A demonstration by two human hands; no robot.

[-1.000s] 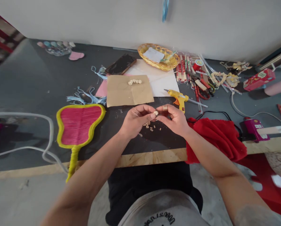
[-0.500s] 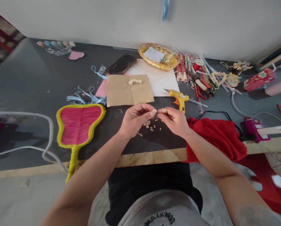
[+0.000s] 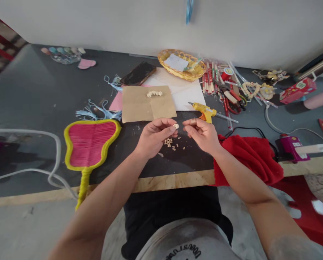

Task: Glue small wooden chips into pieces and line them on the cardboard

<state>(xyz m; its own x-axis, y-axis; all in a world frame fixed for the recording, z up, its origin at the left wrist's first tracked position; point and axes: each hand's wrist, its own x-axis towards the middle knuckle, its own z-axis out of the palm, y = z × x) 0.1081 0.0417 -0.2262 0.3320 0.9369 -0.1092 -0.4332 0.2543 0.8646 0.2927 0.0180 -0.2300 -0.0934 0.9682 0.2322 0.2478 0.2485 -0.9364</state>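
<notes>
Where the dark surface (image 3: 161, 168) ends in its pale wooden front edge, grey floor (image 3: 28, 231) shows below. Red cloth (image 3: 248, 159) hangs over that edge, beside the right forearm; a pink, yellow-rimmed paddle shape (image 3: 92, 144) lies toward the left, handle across the edge. Loose pale bits (image 3: 168, 142) scattered inward from the middle of the front edge. Above them, left hand (image 3: 157, 135) pinches a small pale cluster (image 3: 176, 126) at its fingertips. Right hand (image 3: 201, 133) just beside, thumb and forefinger nearly closed; cannot tell whether anything sits between. Beyond: yellow glue gun (image 3: 205, 111), brown sheet (image 3: 137, 106) with a curved row of pale pieces (image 3: 154, 94). Wicker basket (image 3: 187, 76) near the far edge, white wall (image 3: 110, 21) behind.

Against half a second ago: right fingers, then touching the cluster, now apart from it; cluster remains in the left grip. Curved row unmoved on the sheet.
</notes>
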